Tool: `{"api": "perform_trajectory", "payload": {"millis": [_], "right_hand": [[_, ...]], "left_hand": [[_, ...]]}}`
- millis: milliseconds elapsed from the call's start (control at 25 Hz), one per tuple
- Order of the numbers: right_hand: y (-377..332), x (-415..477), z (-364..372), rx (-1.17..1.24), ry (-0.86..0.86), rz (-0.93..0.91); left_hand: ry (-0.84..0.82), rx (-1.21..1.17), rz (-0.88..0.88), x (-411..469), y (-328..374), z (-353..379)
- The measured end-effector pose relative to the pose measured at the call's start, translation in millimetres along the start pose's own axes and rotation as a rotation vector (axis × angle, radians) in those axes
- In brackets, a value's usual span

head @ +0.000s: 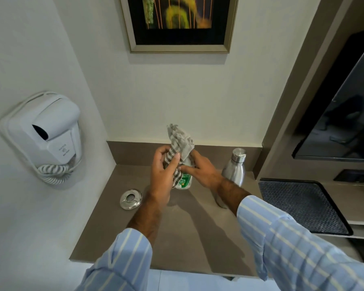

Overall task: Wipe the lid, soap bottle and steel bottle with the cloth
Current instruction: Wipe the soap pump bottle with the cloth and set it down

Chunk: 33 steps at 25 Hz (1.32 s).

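Above the grey counter (189, 238) I hold a clear soap bottle (185, 179) with a green label. My right hand (202, 171) grips its right side. My left hand (165, 169) presses a grey and white striped cloth (180, 141) against the bottle's left side and top; the cloth's loose end sticks up above both hands. A round steel lid (131, 199) lies flat on the counter to the left. The steel bottle (235, 166) stands upright at the right, near the back wall, capped.
A white wall-mounted hair dryer (44, 135) with a coiled cord hangs on the left wall. A black perforated tray (303, 204) sits on the shelf to the right, under a dark screen (345, 114). A framed picture (179, 22) hangs on the back wall.
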State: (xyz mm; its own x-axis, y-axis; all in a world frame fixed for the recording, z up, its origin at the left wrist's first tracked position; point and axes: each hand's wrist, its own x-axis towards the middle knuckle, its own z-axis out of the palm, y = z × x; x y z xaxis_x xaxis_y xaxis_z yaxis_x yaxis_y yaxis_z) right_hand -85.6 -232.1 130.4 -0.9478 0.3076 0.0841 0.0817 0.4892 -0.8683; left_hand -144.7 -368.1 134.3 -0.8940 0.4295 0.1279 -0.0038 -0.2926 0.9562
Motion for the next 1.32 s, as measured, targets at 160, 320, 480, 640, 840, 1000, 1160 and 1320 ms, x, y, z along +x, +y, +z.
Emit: {"api": "perform_trajectory", "payload": {"millis": [160, 320, 480, 640, 840, 1000, 1160, 1320], "right_hand": [[6, 2, -3, 0.139, -0.015, 0.076], [3, 7, -2, -0.021, -0.038, -0.007], [0, 17, -1, -0.197, -0.038, -0.101], [4, 19, -5, 0.243, -0.059, 0.03], [2, 15, -10, 0.545, -0.123, 0.176], [-8, 20, 1, 0.764, 0.075, 0.161], [-11, 38, 2, 0.943, 0.417, 0.13], [-15, 36, 11, 0.849, 0.314, 0.138]], "left_hand": [[0.154, -0.025, -0.022, 3, -1, -11], [-0.066, 0.186, 0.005, 13, 5, 0], [-0.123, 0.45, -0.036, 25, 13, 4], [-0.155, 0.257, -0.09, 44, 21, 4], [-0.143, 0.039, -0.25, 57, 20, -3], [-0.155, 0.066, -0.252, 49, 13, 5], [-0.16, 0.099, -0.115, -2, -11, 25], [0.025, 0.051, -0.284, 14, -4, 29]]}}
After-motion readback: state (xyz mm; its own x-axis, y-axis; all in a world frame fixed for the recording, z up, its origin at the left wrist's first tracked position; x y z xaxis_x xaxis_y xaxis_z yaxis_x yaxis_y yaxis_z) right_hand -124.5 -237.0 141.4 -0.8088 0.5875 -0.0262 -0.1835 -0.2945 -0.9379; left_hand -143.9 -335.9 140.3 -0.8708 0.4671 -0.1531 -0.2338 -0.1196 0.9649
